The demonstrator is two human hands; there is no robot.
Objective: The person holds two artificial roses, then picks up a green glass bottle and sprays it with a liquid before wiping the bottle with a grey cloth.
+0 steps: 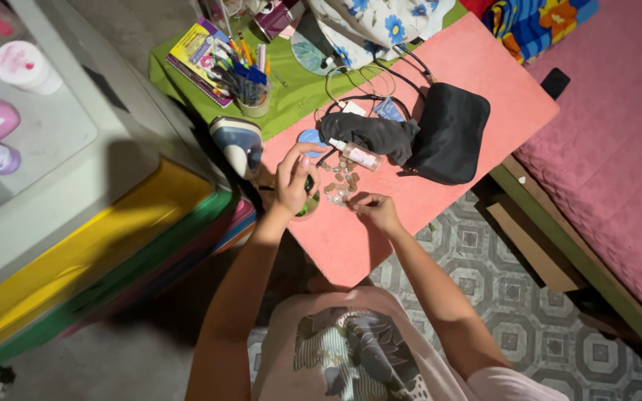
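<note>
Left hand hides most of a small green container.

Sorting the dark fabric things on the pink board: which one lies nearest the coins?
The grey crumpled cloth pouch, just above the coins; the larger black bag sits further right.

head: one view only | you look steeply down from above your arms | close over pink table | floor at edges
</note>
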